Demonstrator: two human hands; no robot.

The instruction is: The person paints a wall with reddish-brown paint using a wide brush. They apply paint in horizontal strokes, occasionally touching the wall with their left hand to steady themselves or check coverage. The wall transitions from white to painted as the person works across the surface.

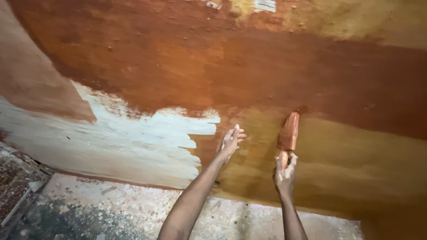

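Observation:
My right hand (pixel 284 174) grips the handle of a paintbrush (pixel 288 132) coated in reddish-brown paint. Its bristles press against the wall (pixel 267 71) at the border between the red-brown band and the ochre area below. My left hand (pixel 231 141) rests flat on the wall with fingers spread, just left of the brush, near the edge of a pale unpainted patch (pixel 133 142). Both forearms reach up from the bottom of the view.
The wall is red-brown across the top and yellow-ochre (pixel 356 164) at lower right. A speckled, dusty floor (pixel 111 209) runs along the wall's base. A dark slab edge (pixel 15 186) lies at the far left.

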